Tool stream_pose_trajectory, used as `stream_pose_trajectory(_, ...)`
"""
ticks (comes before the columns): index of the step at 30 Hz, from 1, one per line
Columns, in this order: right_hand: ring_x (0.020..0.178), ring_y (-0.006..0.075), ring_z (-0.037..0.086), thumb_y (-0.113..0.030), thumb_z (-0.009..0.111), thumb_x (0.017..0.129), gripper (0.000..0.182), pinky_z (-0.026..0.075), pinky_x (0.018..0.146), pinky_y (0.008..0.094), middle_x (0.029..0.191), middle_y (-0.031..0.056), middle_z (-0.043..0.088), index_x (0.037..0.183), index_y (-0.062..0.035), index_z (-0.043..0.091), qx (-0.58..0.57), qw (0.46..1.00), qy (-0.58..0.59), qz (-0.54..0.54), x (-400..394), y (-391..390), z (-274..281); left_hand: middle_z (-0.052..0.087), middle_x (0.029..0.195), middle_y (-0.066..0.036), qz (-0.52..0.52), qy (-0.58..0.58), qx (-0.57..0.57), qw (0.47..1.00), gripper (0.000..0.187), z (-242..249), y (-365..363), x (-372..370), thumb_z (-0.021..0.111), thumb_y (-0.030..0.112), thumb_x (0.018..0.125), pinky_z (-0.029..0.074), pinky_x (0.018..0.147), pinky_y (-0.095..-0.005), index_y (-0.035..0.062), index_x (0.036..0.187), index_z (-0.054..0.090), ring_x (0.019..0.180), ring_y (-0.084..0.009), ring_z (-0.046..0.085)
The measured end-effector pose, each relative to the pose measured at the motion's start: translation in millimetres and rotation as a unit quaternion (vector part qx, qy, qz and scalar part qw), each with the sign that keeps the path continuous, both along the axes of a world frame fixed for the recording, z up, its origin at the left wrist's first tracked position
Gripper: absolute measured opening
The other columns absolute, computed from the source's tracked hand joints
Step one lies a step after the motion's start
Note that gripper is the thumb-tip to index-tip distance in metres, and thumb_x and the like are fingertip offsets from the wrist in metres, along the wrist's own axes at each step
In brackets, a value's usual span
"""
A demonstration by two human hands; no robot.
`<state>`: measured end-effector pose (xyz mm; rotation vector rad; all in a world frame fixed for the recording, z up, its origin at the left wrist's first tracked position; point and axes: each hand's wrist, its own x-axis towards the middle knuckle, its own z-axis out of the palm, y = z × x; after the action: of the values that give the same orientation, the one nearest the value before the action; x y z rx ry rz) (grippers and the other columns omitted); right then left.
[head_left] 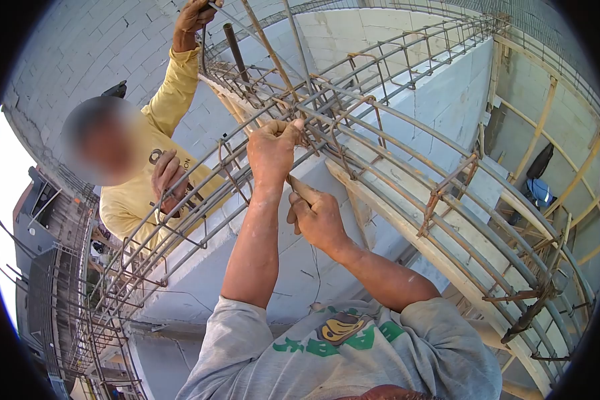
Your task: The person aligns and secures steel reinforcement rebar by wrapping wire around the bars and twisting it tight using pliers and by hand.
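Observation:
My left hand [271, 152] is closed in a pinch against the rebar where several steel bars cross [313, 110]. What lies between its fingertips is hidden. Just below and to the right, my right hand [319, 217] is closed, its index finger and thumb pointing up at my left wrist. Something thin seems to be in its grip, too small to make out. Around both hands run long reinforcing bars [407, 120] tied with square stirrups [440, 200]. A thin wire [315, 267] hangs below my right hand.
A co-worker in a yellow shirt [173, 133] stands to the left behind the rebar cage, one raised hand [195, 15] on a bar and the other hand [169, 177] near the cage. White block walls [413, 100] and wooden formwork [393, 183] lie beneath. Timber braces [537, 130] stand right.

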<state>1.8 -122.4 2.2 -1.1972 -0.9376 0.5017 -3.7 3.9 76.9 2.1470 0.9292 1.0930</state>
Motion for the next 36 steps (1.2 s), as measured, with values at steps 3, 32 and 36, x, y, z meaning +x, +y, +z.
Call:
stream_pose_trajectory(3, 0.05, 0.0227, 0.061, -0.008, 0.049, 0.093, 0.037, 0.05, 0.056, 0.0369, 0.059, 0.013, 0.063, 0.127, 0.0054, 0.057, 0.011, 0.999, -0.022, -0.024, -3.7, -1.9, -11.3, 0.068, 0.068, -0.005, 0.037, 0.013, 0.038, 0.999, 0.029, -2.4, -10.8, -1.5, 0.072, 0.038, 0.084, 0.048, 0.062, -0.0353, 0.0095, 0.087, 0.073, 0.063, -0.0202, 0.063)
stream_pose_trajectory(32, 0.083, 0.0423, 0.067, -0.023, 0.053, 0.093, 0.028, 0.053, 0.074, 0.0498, 0.083, 0.0255, 0.068, 0.092, 0.0008, 0.068, -0.18, 0.854, -0.359, -0.332, 39.5, 48.9, 89.2, 0.072, 0.089, -0.017, 0.003, 0.006, 0.02, 1.0, 0.036, -7.5, 0.7, -13.5, 0.065, 0.048, 0.086, 0.052, 0.076, -0.0435, 0.0165, 0.098, 0.076, 0.088, -0.0351, 0.068)
stream_pose_trajectory(36, 0.088, 0.0406, 0.069, -0.02, 0.063, 0.084, 0.022, 0.056, 0.078, 0.0461, 0.09, 0.026, 0.069, 0.091, -0.0003, 0.07, -0.223, 0.837, -0.375, -0.329, 46.2, 65.1, 95.8, 0.071, 0.096, -0.019, -0.038, -0.005, -0.014, 0.999, 0.029, -20.9, -3.4, -21.8, 0.065, 0.039, 0.086, 0.052, 0.081, -0.0443, 0.0161, 0.102, 0.075, 0.091, -0.0384, 0.067)
